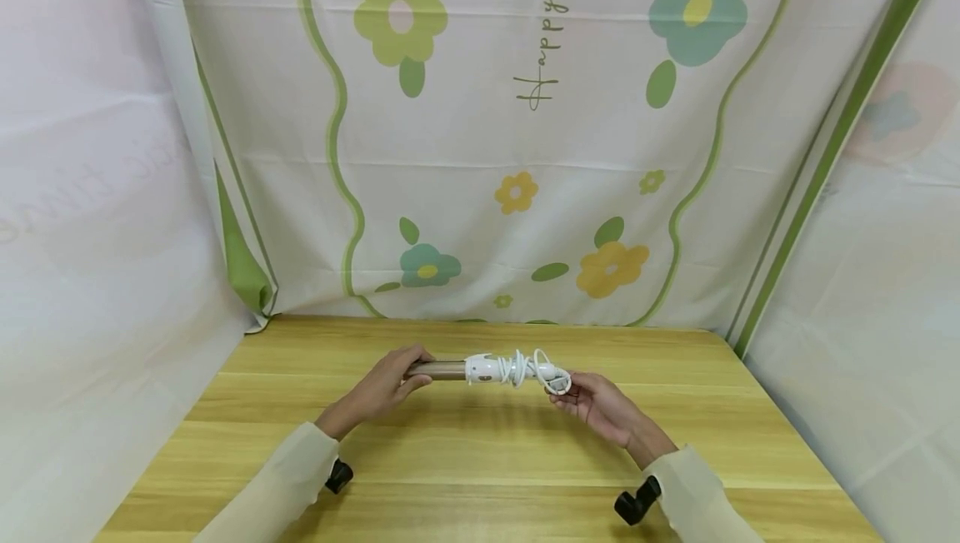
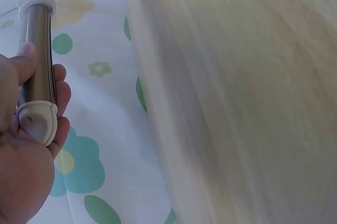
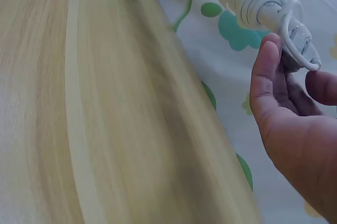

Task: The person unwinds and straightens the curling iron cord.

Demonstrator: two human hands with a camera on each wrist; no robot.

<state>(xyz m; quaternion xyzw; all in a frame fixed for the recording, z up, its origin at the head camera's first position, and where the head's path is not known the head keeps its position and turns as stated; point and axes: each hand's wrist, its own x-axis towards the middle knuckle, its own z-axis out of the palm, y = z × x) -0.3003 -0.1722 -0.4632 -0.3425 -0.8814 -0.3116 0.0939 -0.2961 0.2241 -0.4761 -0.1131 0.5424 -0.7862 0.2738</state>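
Observation:
A hair curling iron (image 1: 486, 368) with a bronze barrel and a white handle is held level over the table between both hands. My left hand (image 1: 390, 385) grips the barrel, its thumb on the near side. In the left wrist view, the barrel (image 2: 38, 61) runs past the thumb, and its white tip (image 2: 39, 124) lies against the palm. White cord (image 3: 253, 3) is wound in several loops around the handle. At the cord end, my right hand (image 1: 600, 411) pinches the plug (image 3: 299, 40), with fingers beneath it and the thumb beside a cord loop.
The wooden table (image 1: 465, 460) spans the area beneath the hands. A white flowered cloth (image 1: 480, 243) hangs behind its far edge, and pale cloth panels rise at both sides. Black wrist mounts (image 1: 637, 501) stick out from the sleeves.

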